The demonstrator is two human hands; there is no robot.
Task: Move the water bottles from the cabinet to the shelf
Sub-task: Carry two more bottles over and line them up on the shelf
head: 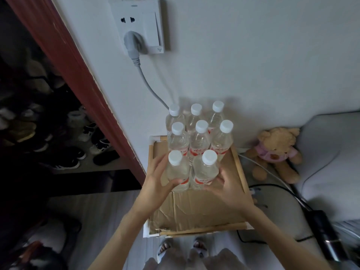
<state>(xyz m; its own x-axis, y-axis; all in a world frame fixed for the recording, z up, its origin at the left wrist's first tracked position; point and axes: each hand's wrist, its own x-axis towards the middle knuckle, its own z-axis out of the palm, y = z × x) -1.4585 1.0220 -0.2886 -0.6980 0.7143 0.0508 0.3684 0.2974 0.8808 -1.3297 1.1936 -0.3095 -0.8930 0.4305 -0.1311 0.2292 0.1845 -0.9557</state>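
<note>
Several clear water bottles with white caps and red labels stand upright in rows on a cardboard-topped shelf (194, 207) against the white wall. My left hand (155, 184) grips the front left bottle (177, 170), thumb across its label. My right hand (228, 188) grips the front right bottle (206, 168) from its right side. Both bottles stand on the cardboard, side by side, just in front of the middle row (200, 139). The back row (195, 115) touches the wall.
A grey plug and cable (136, 61) hang from a wall socket above the bottles. A dark open cabinet (58, 133) with shoes lies left behind a red frame. A teddy bear (276, 152), a white cushion and black cables lie right. My feet stand below the shelf.
</note>
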